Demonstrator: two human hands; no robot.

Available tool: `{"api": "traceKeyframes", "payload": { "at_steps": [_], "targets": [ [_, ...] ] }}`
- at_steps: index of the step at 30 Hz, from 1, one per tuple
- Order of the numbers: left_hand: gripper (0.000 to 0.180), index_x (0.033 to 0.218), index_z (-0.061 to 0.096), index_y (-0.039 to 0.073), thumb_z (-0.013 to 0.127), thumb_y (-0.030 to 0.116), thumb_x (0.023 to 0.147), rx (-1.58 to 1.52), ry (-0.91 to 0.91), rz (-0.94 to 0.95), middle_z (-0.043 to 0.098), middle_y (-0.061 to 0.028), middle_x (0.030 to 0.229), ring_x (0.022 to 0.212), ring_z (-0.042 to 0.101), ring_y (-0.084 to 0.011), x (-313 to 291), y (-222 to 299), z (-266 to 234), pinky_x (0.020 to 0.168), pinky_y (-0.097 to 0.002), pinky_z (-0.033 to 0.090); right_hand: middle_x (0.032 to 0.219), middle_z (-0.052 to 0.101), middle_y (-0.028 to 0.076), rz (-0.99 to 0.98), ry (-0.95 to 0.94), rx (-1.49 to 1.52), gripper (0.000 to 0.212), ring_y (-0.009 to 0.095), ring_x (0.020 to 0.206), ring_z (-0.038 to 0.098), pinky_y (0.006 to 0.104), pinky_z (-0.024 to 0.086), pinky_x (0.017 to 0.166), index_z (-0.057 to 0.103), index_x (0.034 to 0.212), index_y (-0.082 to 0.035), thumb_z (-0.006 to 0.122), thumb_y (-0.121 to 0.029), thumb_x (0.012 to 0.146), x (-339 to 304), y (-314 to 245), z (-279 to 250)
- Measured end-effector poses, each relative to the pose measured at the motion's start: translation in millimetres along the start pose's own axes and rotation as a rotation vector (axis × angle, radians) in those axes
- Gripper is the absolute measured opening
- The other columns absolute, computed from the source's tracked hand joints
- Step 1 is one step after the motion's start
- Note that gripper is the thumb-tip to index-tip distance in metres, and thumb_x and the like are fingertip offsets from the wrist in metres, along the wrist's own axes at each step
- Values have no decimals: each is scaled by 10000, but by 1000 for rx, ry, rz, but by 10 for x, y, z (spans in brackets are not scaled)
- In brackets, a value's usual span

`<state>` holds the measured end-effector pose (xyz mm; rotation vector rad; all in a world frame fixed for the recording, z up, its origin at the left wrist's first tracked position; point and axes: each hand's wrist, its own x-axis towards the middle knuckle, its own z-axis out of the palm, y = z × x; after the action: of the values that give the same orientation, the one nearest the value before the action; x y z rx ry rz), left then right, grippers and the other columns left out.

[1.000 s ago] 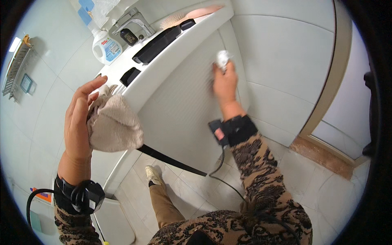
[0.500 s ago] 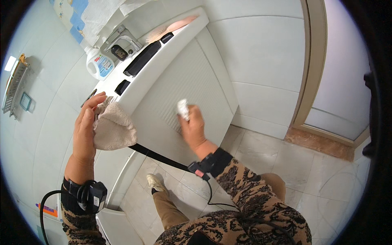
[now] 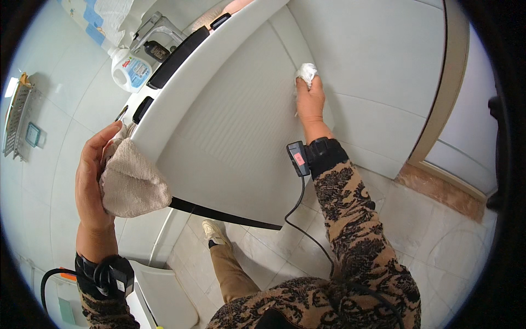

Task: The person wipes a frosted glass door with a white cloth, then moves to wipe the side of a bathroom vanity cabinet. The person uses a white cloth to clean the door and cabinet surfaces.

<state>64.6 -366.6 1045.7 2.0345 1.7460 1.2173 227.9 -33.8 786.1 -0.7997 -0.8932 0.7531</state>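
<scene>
My right hand (image 3: 310, 101) presses a small crumpled white cloth (image 3: 306, 72) against the white ribbed side panel of a washing machine (image 3: 235, 126), near its upper right part. My left hand (image 3: 93, 175) grips a beige towel (image 3: 129, 181) bunched against the machine's near corner. Both wrists carry black bands; the right one has a small device with a red patch (image 3: 298, 158) and a cable hanging down.
On the machine's top lie a white detergent bottle (image 3: 130, 68), a dark bottle (image 3: 156, 51) and black panels. A metal rack (image 3: 13, 118) hangs on the tiled wall at left. A wooden door frame (image 3: 446, 93) stands right. My shoe (image 3: 212, 231) rests on the tiled floor.
My right hand has slid the white cloth up and to the right across the side panel after a lower pass. My left hand stays on the towel at the corner.
</scene>
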Motion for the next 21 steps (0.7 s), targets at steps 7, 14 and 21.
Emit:
{"api": "traceKeyframes", "payload": {
  "at_steps": [7,14,21],
  "targets": [
    [622,1386,468,46,317,511,1000,-44,-14,41,590,-149,1252,1166,556,-203,50,-121,-45,990,-327,466,869,551,178,60,-120,18,185,365,810,556,453,449,719,500,909,-34,641,-138,850,-1192,-475,4],
    [631,1358,493,30,325,518,995,-22,-7,-10,505,-136,1388,1289,467,-216,23,-195,-116,1082,-348,389,898,567,143,-290,-133,115,340,369,803,573,430,469,685,501,968,-45,719,31,718,-2310,-628,-88],
    [632,1336,500,16,337,513,980,-80,-34,-27,470,-155,1421,1296,462,-240,15,-204,-147,1095,-360,362,914,550,180,-345,-79,-18,236,370,808,556,431,460,699,498,963,-8,677,-33,811,-1682,-225,-176]
  ]
}}
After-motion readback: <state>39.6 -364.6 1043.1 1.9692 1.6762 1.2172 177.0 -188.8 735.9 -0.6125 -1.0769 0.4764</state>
